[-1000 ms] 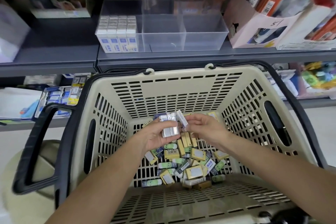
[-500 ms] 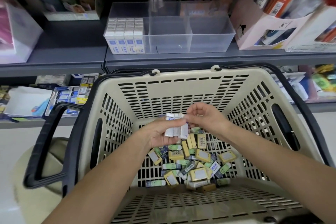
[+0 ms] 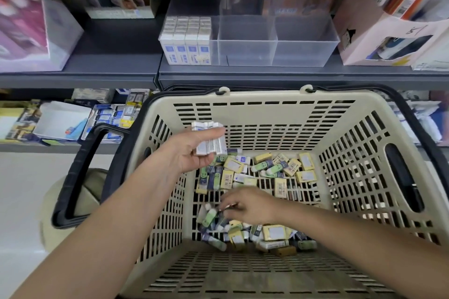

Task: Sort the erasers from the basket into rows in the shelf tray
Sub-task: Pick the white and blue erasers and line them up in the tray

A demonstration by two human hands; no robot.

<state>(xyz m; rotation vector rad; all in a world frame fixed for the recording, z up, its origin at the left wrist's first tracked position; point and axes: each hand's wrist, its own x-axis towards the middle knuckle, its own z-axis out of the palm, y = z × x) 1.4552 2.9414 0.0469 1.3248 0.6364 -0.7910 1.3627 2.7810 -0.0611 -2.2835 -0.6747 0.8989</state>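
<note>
The beige basket (image 3: 267, 109) holds loose erasers (image 3: 257, 170) (yellow, green, white) heaped on its slatted floor. On the shelf (image 3: 243, 73) behind, the clear tray (image 3: 303, 39) has rows of white erasers (image 3: 187, 36) packed in its left compartment. The left hand (image 3: 192, 150) grips a white bundle (image 3: 210, 138) above the heap. The right hand (image 3: 247, 204) reaches into the heap, but its fingers are too blurred to tell whether they grasp anything.

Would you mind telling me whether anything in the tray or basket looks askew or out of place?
Nothing stands out. The white erasers stand in straight rows in the shelf tray's left compartment; the basket holds a loose jumble of mixed erasers, and the left hand grips a tidy white stack.
</note>
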